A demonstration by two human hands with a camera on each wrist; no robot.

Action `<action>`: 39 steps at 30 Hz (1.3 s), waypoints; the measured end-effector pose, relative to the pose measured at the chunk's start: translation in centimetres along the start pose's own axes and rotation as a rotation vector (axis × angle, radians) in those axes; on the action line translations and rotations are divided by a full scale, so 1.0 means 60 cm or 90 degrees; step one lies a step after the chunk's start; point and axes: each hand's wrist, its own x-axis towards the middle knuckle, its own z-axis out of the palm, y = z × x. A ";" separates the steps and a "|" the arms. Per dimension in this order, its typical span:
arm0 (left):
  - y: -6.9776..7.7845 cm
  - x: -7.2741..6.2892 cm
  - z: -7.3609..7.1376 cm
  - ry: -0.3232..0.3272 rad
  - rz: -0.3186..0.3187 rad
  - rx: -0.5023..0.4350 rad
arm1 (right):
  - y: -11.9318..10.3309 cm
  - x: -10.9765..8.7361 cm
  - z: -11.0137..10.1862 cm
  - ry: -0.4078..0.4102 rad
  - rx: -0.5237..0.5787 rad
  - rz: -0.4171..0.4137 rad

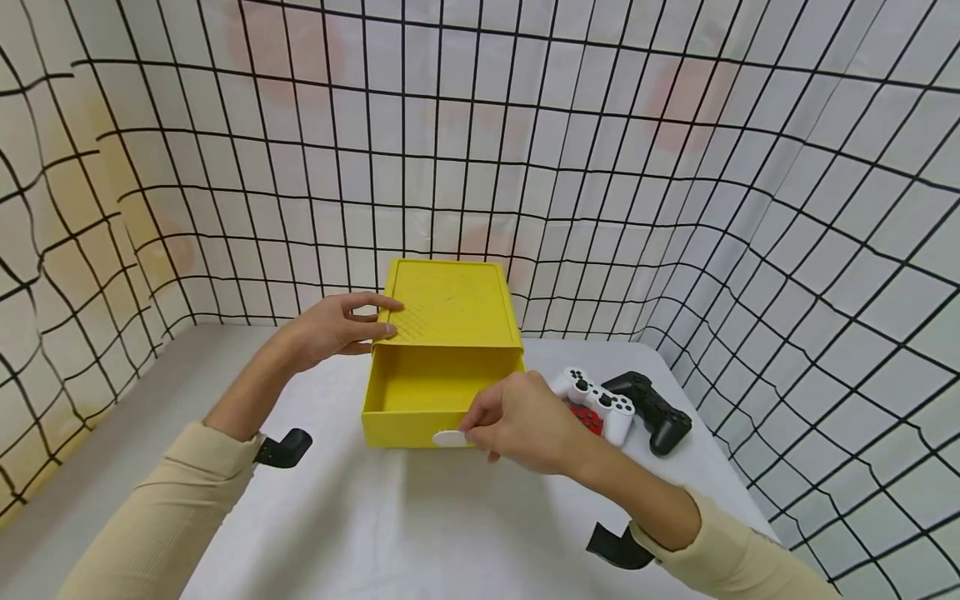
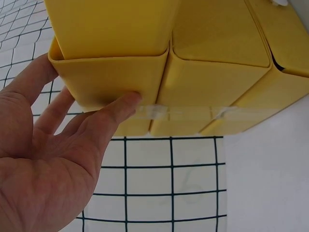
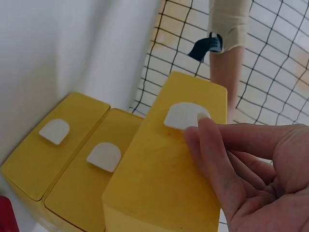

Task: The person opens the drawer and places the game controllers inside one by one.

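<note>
A yellow drawer cabinet (image 1: 457,304) stands on the white table with its top drawer (image 1: 405,430) pulled out towards me. What shows of the drawer's inside is bare yellow. My right hand (image 1: 528,421) pinches the white tab handle (image 3: 181,115) on that drawer's front between thumb and fingers. At the cabinet's upper left edge, my left hand (image 1: 326,333) rests with fairly straight fingers on the top. The left wrist view shows its thumb (image 2: 123,104) pressed against the side wall. Two lower drawers (image 3: 53,166) appear pushed in, each with a white tab.
To the right of the cabinet lie a white game controller (image 1: 618,408), a black one (image 1: 652,408) and a red one (image 1: 587,419), partly covered by the white one. Black grid netting (image 1: 495,150) over white sheeting surrounds the table (image 1: 420,533) at the back and sides.
</note>
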 end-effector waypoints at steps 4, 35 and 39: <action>0.000 -0.001 -0.001 -0.002 0.000 -0.001 | -0.004 -0.008 0.000 -0.010 -0.006 0.001; -0.002 0.000 -0.004 -0.001 0.001 -0.005 | -0.003 -0.009 -0.077 0.056 -0.060 0.041; -0.002 0.001 -0.003 0.000 -0.001 0.000 | 0.015 -0.005 -0.095 0.096 -0.079 0.052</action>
